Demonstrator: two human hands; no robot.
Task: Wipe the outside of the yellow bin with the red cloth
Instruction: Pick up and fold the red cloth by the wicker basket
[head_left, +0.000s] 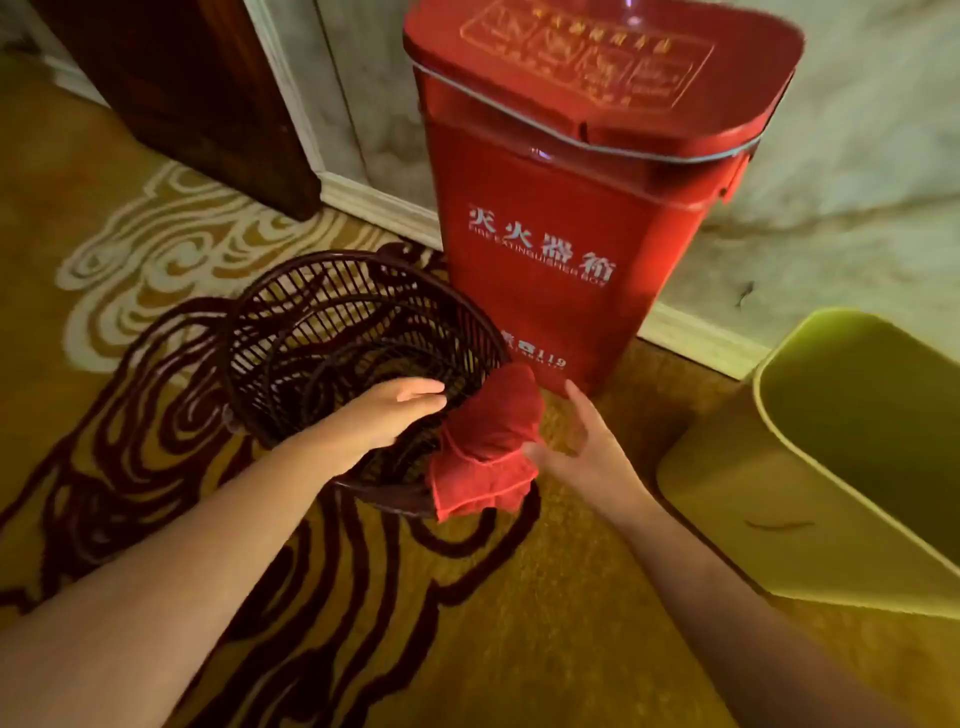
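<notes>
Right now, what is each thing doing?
red cloth: draped over the basket rim, bunched.
dark slatted basket: tilted, empty.
yellow bin: tilted, open, nothing seen inside.
fire extinguisher box: upright, lid closed.
left hand: on the basket rim.
right hand: open, thumb at the cloth.

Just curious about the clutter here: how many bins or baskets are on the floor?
2: a dark wicker basket left of the fire extinguisher box, and the yellow bin at right, partly cut off.

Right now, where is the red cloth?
The red cloth hangs over the dark wicker basket's near-right rim, centre frame, between the left hand and right hand.
</notes>
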